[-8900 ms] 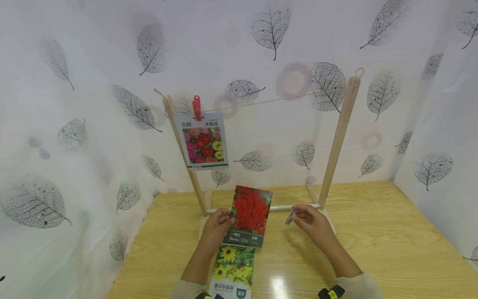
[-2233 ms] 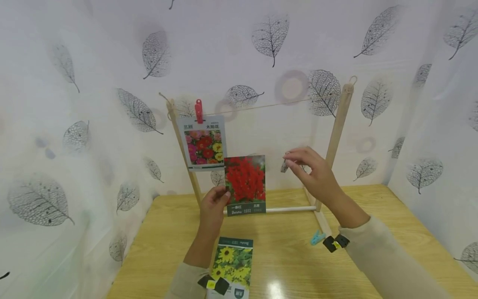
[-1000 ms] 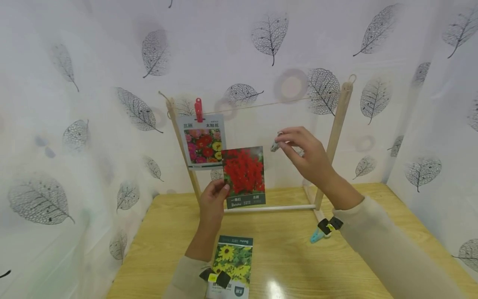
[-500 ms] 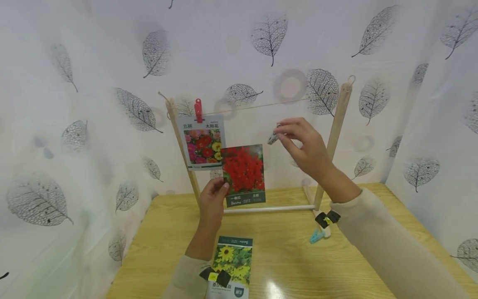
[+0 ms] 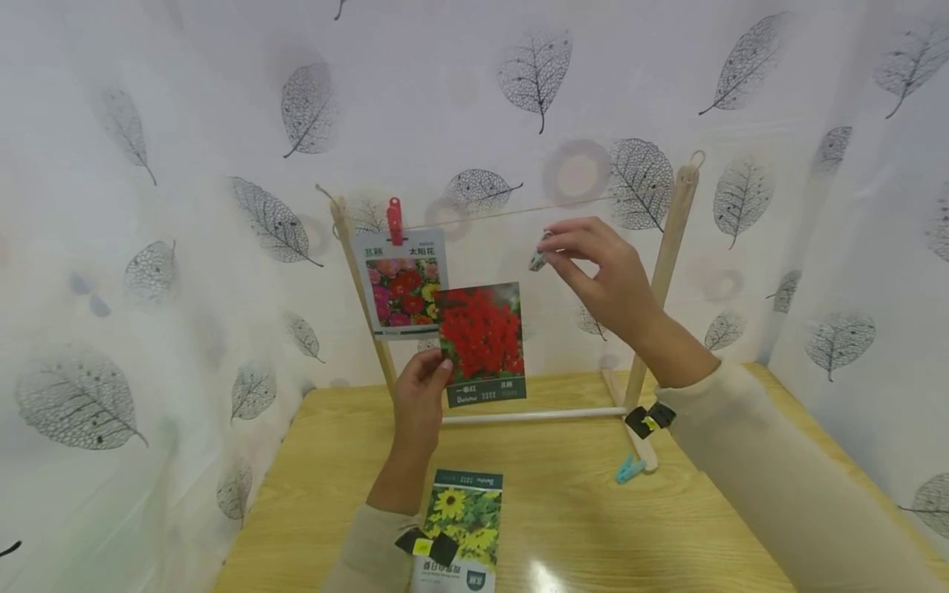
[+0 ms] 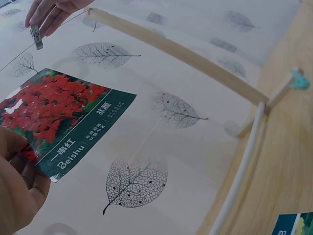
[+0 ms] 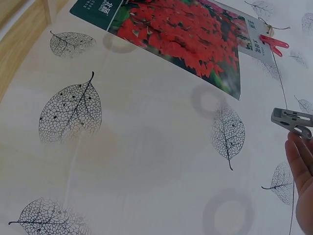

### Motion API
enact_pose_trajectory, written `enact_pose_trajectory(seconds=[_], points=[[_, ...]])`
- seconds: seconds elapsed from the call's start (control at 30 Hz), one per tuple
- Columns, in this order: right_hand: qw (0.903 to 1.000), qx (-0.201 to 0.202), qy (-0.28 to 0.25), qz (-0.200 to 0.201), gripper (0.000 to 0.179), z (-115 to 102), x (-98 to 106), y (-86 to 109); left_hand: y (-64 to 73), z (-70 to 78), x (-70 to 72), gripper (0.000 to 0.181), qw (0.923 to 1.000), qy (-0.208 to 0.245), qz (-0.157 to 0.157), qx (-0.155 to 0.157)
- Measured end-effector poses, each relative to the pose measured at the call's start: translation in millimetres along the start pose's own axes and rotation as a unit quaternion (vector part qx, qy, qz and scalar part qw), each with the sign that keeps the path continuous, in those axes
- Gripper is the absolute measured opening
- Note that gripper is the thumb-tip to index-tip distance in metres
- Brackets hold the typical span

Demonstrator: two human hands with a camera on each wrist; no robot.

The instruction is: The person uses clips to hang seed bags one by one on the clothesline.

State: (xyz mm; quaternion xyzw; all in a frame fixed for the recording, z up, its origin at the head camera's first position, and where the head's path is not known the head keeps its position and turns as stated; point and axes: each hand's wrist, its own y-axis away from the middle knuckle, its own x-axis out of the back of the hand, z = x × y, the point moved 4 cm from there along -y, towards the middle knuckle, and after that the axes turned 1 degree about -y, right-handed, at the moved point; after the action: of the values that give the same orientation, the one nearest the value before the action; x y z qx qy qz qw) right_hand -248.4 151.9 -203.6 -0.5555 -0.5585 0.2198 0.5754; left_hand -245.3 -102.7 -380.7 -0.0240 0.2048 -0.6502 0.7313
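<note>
My left hand (image 5: 419,395) pinches the lower left edge of a seed packet with red flowers (image 5: 482,342), held up below the string (image 5: 519,212). In the left wrist view the thumb lies on the front of that red-flower packet (image 6: 54,115), with fingers behind. My right hand (image 5: 604,276) pinches a grey clothespin (image 5: 539,252) to the right of the packet's top corner, a little under the string. The right wrist view shows the clothespin (image 7: 292,120) at my fingertips, apart from the packet. A second seed packet (image 5: 406,284) hangs from the string by a red clothespin (image 5: 395,221).
Wooden posts (image 5: 670,263) hold the string, with a white rod (image 5: 537,415) low between them. A yellow-flower packet (image 5: 463,519) lies on the table (image 5: 578,511) under my left forearm. By the right foot lies a blue clothespin (image 5: 629,469). A leaf-print curtain (image 5: 474,99) surrounds everything.
Both hands have risen from the table: the left with the red-flower packet, the right with the grey clothespin. Over the last second they edge further up, the clothespin closer to the string.
</note>
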Motion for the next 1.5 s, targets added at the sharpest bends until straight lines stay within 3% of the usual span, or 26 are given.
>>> enact_pose_trajectory(seconds=[0.2, 0.47, 0.9, 1.2, 1.5], points=[[0.9997, 0.016, 0.015, -0.011, 0.017, -2.2, 0.8, -7.0, -1.7, -1.4, 1.3, 0.024, 1.0000, -0.003, -0.006, -0.003], [0.9998, 0.017, 0.009, 0.002, 0.019, -3.2, -1.2, -19.4, -5.3, -0.7, 2.0, 0.023, 0.9998, 0.001, -0.005, -0.017], [0.9994, -0.034, 0.005, 0.002, 0.021, -1.7, -0.4, -36.7, -6.9, 6.3, -3.2, 0.022, 0.9997, -0.014, 0.014, -0.015], [0.9994, -0.031, 0.011, 0.009, 0.019, -4.3, -4.5, -51.0, -9.7, 11.3, -5.8, 0.021, 0.9994, -0.025, 0.022, -0.008], [0.9996, -0.018, -0.022, 0.009, 0.019, -6.1, -11.5, -65.6, -16.1, 13.0, -6.5, 0.022, 0.9988, -0.047, 0.015, -0.008]])
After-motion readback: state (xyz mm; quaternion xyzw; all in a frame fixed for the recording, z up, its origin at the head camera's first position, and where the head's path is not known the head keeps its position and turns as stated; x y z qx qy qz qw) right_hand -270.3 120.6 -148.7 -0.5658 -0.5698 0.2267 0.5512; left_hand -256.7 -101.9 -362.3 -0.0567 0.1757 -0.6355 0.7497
